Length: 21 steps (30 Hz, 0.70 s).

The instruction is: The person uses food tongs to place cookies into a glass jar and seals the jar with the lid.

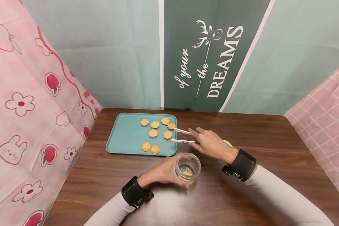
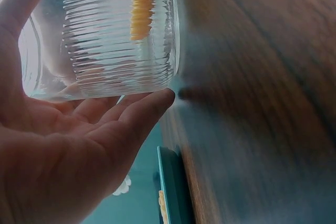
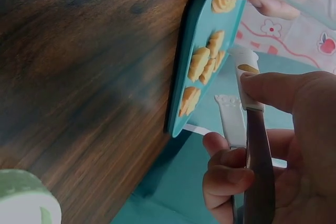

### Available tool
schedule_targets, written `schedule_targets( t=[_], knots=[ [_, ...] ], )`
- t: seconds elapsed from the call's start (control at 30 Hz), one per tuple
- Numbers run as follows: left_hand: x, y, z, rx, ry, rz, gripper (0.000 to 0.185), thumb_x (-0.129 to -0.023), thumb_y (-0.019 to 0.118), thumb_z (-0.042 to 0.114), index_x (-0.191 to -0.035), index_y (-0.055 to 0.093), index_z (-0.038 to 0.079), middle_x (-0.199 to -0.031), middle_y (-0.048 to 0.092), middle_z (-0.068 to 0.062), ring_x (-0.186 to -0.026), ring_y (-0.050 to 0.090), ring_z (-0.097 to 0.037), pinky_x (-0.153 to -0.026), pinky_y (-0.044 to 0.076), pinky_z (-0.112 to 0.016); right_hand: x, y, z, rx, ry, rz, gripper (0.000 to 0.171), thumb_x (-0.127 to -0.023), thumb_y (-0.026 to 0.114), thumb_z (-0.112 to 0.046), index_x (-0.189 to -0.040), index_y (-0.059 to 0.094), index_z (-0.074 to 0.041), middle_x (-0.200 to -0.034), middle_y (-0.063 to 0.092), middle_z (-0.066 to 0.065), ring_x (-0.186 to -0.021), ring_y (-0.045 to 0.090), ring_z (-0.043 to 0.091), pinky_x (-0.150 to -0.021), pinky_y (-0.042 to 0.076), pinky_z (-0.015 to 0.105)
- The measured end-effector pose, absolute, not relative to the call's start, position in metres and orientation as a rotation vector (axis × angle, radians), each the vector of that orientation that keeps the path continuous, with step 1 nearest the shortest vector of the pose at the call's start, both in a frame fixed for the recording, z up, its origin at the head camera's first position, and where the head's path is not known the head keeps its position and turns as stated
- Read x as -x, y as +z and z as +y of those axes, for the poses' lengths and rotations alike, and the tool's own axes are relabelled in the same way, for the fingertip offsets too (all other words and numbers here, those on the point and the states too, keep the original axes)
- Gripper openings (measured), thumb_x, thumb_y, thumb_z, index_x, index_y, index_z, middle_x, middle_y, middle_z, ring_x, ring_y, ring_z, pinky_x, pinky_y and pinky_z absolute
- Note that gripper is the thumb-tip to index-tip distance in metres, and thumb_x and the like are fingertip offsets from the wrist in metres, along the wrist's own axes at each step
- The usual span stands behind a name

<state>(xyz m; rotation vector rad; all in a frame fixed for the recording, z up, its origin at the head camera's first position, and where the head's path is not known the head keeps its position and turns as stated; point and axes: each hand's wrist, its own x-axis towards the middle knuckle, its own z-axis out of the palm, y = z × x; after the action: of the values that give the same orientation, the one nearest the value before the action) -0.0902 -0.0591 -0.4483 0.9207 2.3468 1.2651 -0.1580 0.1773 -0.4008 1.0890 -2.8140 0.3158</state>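
Left hand: the left hand (image 1: 161, 172) is curled round the side of a ribbed glass jar (image 1: 187, 168), near the middle of the table, thumb and fingers wrapped on the glass.
Jar: stands upright on the brown wooden table (image 1: 243, 204), mouth open, with one cookie (image 2: 140, 6) inside; it sits just near of the tray's right corner.
Right hand: the right hand (image 1: 212, 144) grips a pair of tongs (image 1: 183, 136) right of the tray, its arms spread apart, white tips pointing left over the tray's right edge.
Tray: a teal tray (image 1: 124, 138) lies further back and left, holding eight yellow cookies (image 1: 153, 133).
Green thing: a pale green object (image 3: 23, 200) rests on the table beside the right wrist, mostly hidden.
Far: a green curtain (image 1: 209, 56) with white lettering.
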Motion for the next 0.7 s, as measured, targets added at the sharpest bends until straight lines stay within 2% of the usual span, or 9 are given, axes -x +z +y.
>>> schedule_targets(
  t=[0.7],
  knots=[
    [0.091,-0.445,-0.059,-0.896,1.252,2.352,0.093,-0.064,0.103,0.031,-0.141,0.055,0.015,-0.131,0.069,-0.001,-0.122,0.063,-0.012,-0.106,0.05,-0.03,0.176,-0.412,0.16,-1.083,0.328,-2.863,0.057,-0.1,0.075,-0.034,-0.142,0.064,0.001,-0.1,0.064,0.013,-0.057,0.054,0.013,-0.05,0.051,0.035]
  ],
)
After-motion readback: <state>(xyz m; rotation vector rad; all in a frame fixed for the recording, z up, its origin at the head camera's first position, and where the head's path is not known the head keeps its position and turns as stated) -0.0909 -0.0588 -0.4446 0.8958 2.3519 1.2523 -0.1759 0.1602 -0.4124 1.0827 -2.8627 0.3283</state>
